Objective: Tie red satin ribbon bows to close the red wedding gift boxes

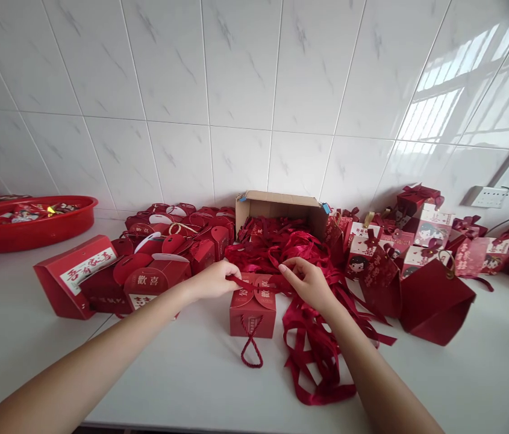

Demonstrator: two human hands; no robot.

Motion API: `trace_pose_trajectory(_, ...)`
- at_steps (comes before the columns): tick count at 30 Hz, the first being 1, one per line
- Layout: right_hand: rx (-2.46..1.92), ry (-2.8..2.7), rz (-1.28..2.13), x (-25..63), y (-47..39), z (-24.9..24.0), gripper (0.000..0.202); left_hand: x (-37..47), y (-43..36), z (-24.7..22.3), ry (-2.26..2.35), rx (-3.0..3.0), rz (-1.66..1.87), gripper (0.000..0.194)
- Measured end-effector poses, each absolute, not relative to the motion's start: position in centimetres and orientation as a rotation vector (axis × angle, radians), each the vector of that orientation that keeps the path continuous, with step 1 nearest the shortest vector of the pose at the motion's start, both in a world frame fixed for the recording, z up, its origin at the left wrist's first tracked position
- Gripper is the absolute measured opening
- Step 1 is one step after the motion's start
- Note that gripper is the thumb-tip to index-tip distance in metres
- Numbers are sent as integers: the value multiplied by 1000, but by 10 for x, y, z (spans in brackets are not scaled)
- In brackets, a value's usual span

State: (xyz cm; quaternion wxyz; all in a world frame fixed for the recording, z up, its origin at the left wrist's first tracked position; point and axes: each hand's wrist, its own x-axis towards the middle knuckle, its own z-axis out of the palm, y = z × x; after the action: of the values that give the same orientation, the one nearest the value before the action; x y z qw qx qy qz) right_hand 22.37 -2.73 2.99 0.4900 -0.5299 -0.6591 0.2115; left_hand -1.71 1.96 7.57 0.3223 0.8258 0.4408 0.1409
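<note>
A small red gift box (253,318) stands upright on the white table, its cord handle (252,352) hanging down the front. Dark red ribbon (254,286) runs across the box's top, through the flaps. My left hand (218,279) pinches the ribbon at the box's left side. On the right, my right hand (307,283) has thumb and fingers closed together at the ribbon's other part; the exact grip is hard to make out. A tangled pile of loose red ribbons (315,355) lies behind the box and to its right, partly beneath my right forearm.
An open cardboard box (281,202) spills ribbons at the back. Red boxes (152,280) crowd the left, and decorated boxes (435,295) the right. A red basin (32,232) of wrapped items is far left. A power strip (487,196) sits on the tiled wall.
</note>
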Motion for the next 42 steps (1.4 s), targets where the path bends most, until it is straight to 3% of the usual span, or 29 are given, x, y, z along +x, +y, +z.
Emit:
trace_pose_trajectory(7, -1217, -1468, 665, 225, -24, 30, 31, -20, 24, 72, 1161, 2138, 471, 16)
trace_pose_trajectory(14, -1055, -1325, 884, 232, -32, 52, 25, -25, 22, 90, 1059, 1942, 743, 42)
trace_pose_trajectory(18, -897, -1251, 866, 227, -32, 75, 34, -19, 21, 116, 886, 1883, 868, 48)
trace_pose_trajectory(25, -612, -1197, 671, 204, -23, 108, 17, 9, 19, 146, 600, 1798, 943, 48)
trace_pose_trajectory(33, -576, -1324, 687, 200, -19, 124, 26, 21, 20, 156, 435, 1873, 911, 41)
trace_pose_trajectory(42, -557, -1385, 679, 207, -24, 128, 21, 17, 20, 162, 547, 2073, 853, 46)
